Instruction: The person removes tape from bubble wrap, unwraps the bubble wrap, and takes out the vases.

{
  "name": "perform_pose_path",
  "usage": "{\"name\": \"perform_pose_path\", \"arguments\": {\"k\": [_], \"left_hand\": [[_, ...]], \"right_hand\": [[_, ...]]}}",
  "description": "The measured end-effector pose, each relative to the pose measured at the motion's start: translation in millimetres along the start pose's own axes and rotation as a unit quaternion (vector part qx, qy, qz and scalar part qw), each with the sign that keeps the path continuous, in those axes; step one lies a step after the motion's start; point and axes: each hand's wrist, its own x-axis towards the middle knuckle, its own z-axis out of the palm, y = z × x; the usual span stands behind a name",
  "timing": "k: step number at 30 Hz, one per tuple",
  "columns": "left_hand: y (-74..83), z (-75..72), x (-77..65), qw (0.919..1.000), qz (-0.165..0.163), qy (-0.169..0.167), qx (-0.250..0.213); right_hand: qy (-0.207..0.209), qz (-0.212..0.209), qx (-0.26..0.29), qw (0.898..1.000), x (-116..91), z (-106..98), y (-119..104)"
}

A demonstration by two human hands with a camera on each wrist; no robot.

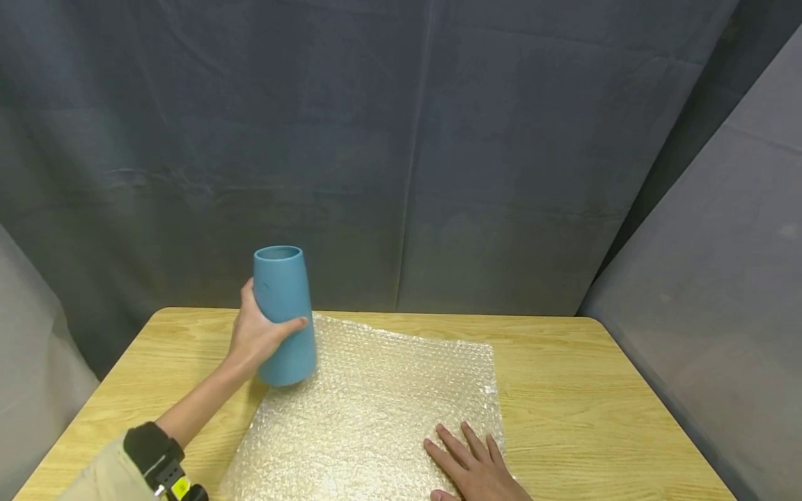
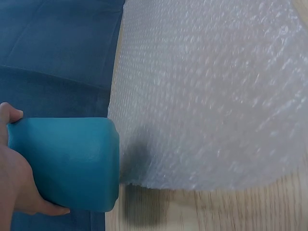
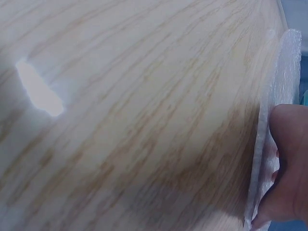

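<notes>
My left hand grips a blue vase from its left side, thumb across the front and fingers behind. The vase is nearly upright, its round mouth facing up, over the back left edge of a sheet of bubble wrap. In the left wrist view, the base of the vase stands off the table, and a shadow falls beneath it. My right hand rests on the near right part of the wrap with its fingers spread. The right wrist view shows that hand at the wrap's edge.
The bubble wrap lies spread over the middle of a light wooden table. Behind the table hangs a dark grey curtain. Pale grey cloth panels flank both sides. A black strap device sits on the left wrist.
</notes>
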Motion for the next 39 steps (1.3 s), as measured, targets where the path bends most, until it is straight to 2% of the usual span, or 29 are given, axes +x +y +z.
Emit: {"name": "perform_pose_path", "arguments": {"k": [9,18,39], "left_hand": [[-4.9,-3.4,5.9,0.9999,-0.003,0.017,0.001],[-11.0,-8.0,10.3,0.9994,0.002,0.034,0.003],[-26.2,-15.6,17.8,0.9974,0.008,0.071,-0.009]], "right_hand": [[0.009,-0.004,-0.007,1.000,0,3,2],[-0.008,0.001,-0.002,1.000,1,-1,1],[-0.002,-0.001,0.008,1.000,0,-1,-1]]}}
